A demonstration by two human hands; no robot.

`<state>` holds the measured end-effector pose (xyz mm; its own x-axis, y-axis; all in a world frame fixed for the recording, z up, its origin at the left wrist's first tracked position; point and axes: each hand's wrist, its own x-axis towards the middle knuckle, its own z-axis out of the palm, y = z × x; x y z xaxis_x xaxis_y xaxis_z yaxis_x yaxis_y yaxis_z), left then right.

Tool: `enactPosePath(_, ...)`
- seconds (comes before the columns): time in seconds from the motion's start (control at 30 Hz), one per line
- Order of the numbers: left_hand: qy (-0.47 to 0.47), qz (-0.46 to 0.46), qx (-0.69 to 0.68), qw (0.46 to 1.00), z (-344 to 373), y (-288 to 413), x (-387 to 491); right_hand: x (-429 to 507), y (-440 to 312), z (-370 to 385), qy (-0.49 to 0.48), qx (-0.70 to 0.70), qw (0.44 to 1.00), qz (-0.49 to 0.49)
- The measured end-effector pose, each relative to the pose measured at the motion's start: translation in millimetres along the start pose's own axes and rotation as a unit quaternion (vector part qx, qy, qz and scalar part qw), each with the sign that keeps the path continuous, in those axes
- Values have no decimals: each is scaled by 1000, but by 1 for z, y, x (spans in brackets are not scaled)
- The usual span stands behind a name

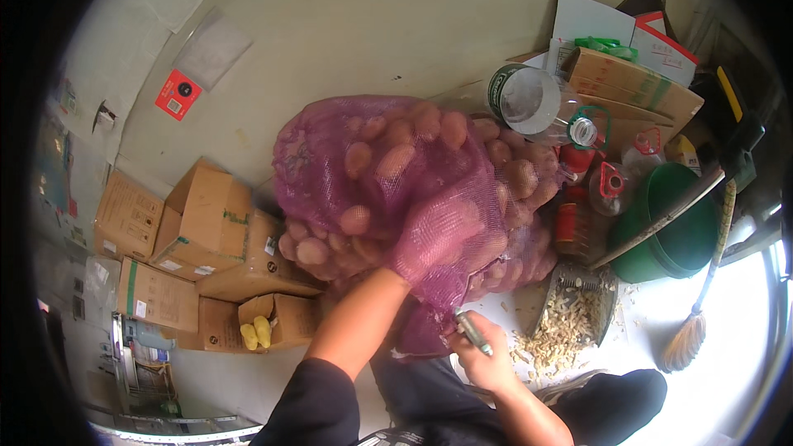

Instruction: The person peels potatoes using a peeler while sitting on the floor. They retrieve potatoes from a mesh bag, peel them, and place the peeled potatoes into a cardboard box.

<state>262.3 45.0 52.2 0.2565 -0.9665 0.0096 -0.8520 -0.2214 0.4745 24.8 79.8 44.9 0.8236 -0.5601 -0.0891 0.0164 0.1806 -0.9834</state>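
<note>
A purple mesh sack [322, 136] with potatoes [395, 161] in it lies on top of other filled mesh sacks against the wall. My left hand [437, 238] is inside the sack and shows through the mesh; its fingers are too blurred to tell whether they hold a potato. Lower right, at the edge of the sack's mouth, my right hand [480, 353] is closed around a small greenish peeler or knife handle [474, 331]; which tool it is cannot be told.
Cardboard boxes [204, 223] stand at the left, one with two yellow potatoes [256, 333]. At the right are clear plastic bottles [545, 105], a green bucket [675, 223], a dustpan [573, 310] with peelings, and a broom [684, 341]. Flattened cardboard [626, 90] leans on the wall.
</note>
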Motion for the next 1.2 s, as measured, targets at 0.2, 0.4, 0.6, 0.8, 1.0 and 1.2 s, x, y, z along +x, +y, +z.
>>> enactPosePath(0.2, -148, -30, 49, 987, -14, 22, -85, 20, 0, 1, 122, 89, 987, -54)
enactPosePath(0.4, -78, -146, -165, 972, -17, 73, -166, 28, 12, -2, 209, 192, 958, 46)
enactPosePath(0.6, 30, 125, 280, 951, -26, 99, -179, 24, 0, 4, 228, 199, 953, 16)
enactPosePath(0.8, 200, 235, 114, 944, -70, 113, -173, 26, 2, -7, 242, 110, 962, 60)
enactPosePath(1.0, 369, -25, -506, 779, -73, 56, -194, 128, -99, 31, 223, 223, 949, 14)
enactPosePath(1.2, 272, -13, -660, 701, -9, 3, -196, 223, -307, 84, 0, 242, 917, -316)
